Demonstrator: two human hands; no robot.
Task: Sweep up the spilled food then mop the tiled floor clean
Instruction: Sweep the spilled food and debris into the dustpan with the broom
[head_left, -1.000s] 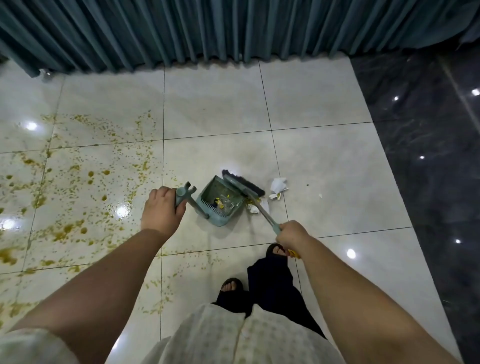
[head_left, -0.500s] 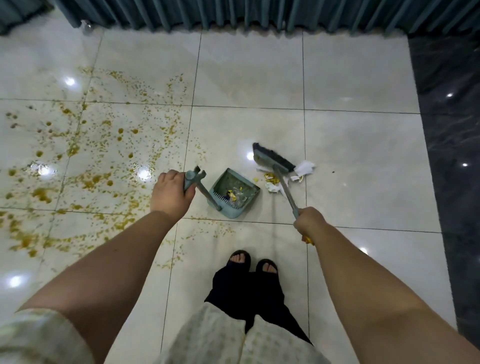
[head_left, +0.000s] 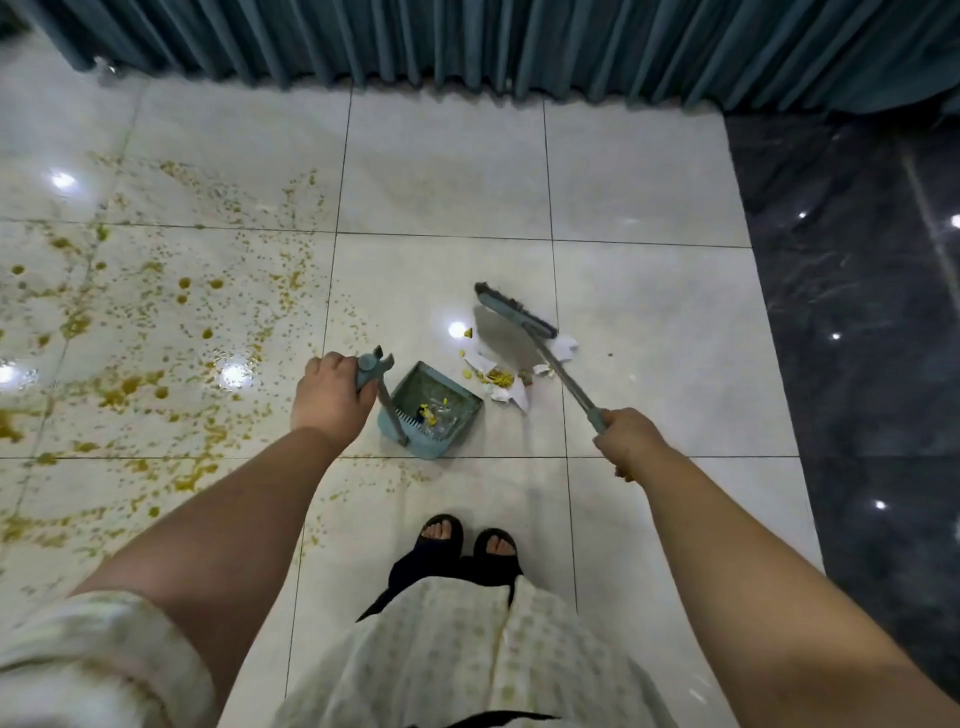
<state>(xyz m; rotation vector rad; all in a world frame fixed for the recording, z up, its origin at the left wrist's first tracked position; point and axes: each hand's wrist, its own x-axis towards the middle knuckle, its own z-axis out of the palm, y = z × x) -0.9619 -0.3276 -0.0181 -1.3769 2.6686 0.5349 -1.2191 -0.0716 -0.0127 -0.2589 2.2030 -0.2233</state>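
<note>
Nearest to me, my feet in black sandals (head_left: 470, 540) stand on a mostly clean tile. My left hand (head_left: 332, 397) has its fingers wrapped around the dustpan handle (head_left: 375, 370), and the dustpan (head_left: 434, 410) sits on the floor with its mouth facing the scraps. My right hand (head_left: 626, 441) has its fingers clamped on the broom handle (head_left: 566, 384). A second ago the broom head (head_left: 514, 312) was pressed against the pan's lip; now it is lifted back and beyond the pile, so I judge a fresh stroke is being wound up. The spilled food (head_left: 496, 376) and torn paper (head_left: 511, 392) lie just beside the pan mouth, not yet inside. Farther left, yellow splatter (head_left: 145, 322) covers several tiles; that awaits the mop. The curtain (head_left: 467, 41) hangs beyond.
</note>
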